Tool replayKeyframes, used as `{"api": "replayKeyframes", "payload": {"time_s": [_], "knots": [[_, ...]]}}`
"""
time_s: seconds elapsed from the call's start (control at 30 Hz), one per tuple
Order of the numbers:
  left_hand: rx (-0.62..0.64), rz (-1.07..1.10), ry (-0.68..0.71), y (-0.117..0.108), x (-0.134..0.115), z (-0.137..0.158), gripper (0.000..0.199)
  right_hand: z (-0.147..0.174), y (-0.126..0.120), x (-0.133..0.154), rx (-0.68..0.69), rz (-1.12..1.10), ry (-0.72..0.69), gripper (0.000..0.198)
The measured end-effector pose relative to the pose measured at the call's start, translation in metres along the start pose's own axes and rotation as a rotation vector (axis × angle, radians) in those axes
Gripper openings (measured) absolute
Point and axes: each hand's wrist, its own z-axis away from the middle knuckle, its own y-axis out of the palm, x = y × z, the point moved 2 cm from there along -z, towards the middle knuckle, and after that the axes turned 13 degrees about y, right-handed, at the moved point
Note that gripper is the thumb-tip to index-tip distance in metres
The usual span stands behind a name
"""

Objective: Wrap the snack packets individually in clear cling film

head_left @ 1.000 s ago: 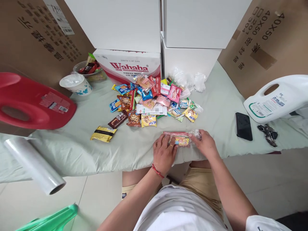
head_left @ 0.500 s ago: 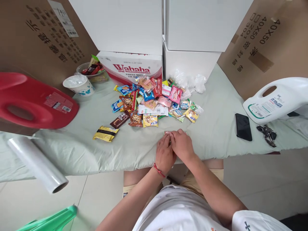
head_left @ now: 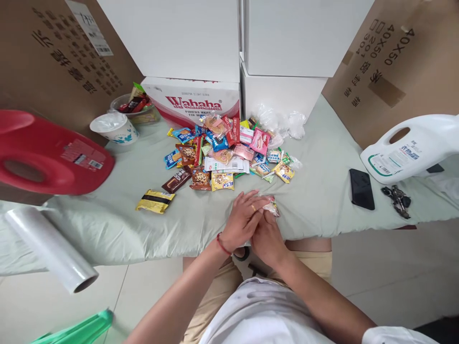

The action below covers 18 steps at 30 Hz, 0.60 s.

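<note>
The cloth-covered table [head_left: 319, 191] holds white boxes [head_left: 179, 38] at the back, with a heap of snacks [head_left: 224, 165] before them. Near the front edge, the left hand [head_left: 242, 217] and right hand [head_left: 270, 239] come together, overlapping, over a mostly hidden wrapped packet [head_left: 273, 207]; whether either grips it, I cannot tell.

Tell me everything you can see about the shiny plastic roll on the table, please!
The roll is a long, smooth tube that looks wound from thin, see-through plastic film, silvery white with glossy streaks. Its near end shows a dark, round hollow. It lies on its side, slanted, on the pale green cloth, with that near end jutting past the table's edge. Its far end is near the red jug. Neither the left hand nor the right hand touches it.
</note>
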Motion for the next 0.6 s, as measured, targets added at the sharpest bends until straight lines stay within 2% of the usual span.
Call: {"api": "replayKeyframes", "payload": {"time_s": [0.1, 0.17, 0.23, 0.3, 0.37, 0.4, 0.47, 0.5, 0.6], "knots": [[0.293, -0.138, -0.065, 0.003, 0.013, -0.015, 0.041, 0.009, 0.000, -0.007, 0.030, -0.056, -0.032, 0.048], [0.363, -0.163, -0.056, 0.004, 0.021, -0.015, 0.046, 0.017, -0.005, -0.014, 0.094, -0.147, -0.080, 0.056], [0.362, -0.200, -0.029, 0.006, 0.026, -0.010, 0.048, 0.026, -0.015, -0.023, 0.191, -0.273, -0.131, 0.063], [0.351, -0.262, -0.001, 0.009, 0.028, -0.003, 0.049, 0.030, -0.030, -0.034, 0.294, -0.425, -0.129, 0.053], [0.342, -0.338, 0.025, 0.013, 0.030, 0.002, 0.050, 0.025, -0.047, -0.049, 0.308, -0.572, -0.029, 0.037], [0.341, -0.372, 0.040, 0.016, 0.031, 0.004, 0.051, 0.018, -0.055, -0.056, 0.263, -0.611, 0.031, 0.034], [0.347, -0.433, 0.067, 0.020, 0.034, 0.005, 0.052, -0.003, -0.067, -0.070, 0.137, -0.564, 0.069, 0.034], [0.352, -0.461, 0.075, 0.022, 0.035, 0.006, 0.053, -0.015, -0.069, -0.075, 0.102, -0.487, 0.026, 0.036], [0.343, -0.553, 0.064, 0.026, 0.036, 0.007, 0.056, -0.047, -0.059, -0.085, 0.178, -0.218, -0.201, 0.057]]}}
